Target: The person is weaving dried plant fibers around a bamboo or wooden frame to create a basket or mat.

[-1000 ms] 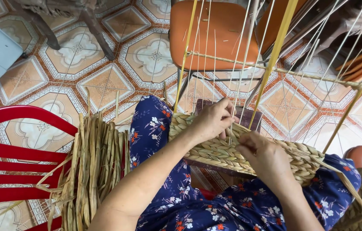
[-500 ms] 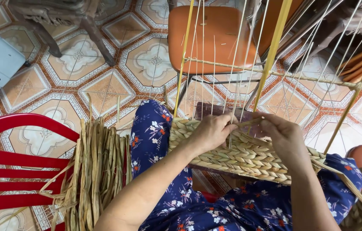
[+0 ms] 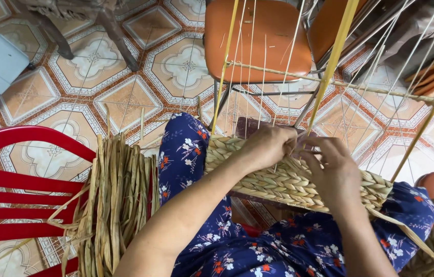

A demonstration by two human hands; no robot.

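Patterned floor tiles [image 3: 73,82] in orange and cream fill the background; an orange chair [image 3: 260,31] stands beyond the fingers, a red plastic chair [image 3: 17,179] well off to their left.

Work in hand: a woven panel [image 3: 289,179] of braided straw lies across the lap on the blue floral fabric [image 3: 186,164], directly under both hands. Thin upright strands [image 3: 263,66] rise from it to a yellow frame [image 3: 332,61].

Left hand [image 3: 268,146]: fingers curled closed at the top edge of the panel, seemingly pinching a strand; the exact grip is hidden. Right hand [image 3: 332,172]: fingers bent, tips meeting the left hand's at the same edge; cannot tell what they grip.

Progress, judged: several braided rows finished below the fingers; bare uprights above them run long, so most height is unwoven. A bundle of dried straw [image 3: 114,205] lies to the left of the fingers, largely unused.

Room: open above the fingers between the uprights, narrow gaps only. Frame poles hem the right side. A loose strand end [image 3: 407,231] trails off the panel's right edge.
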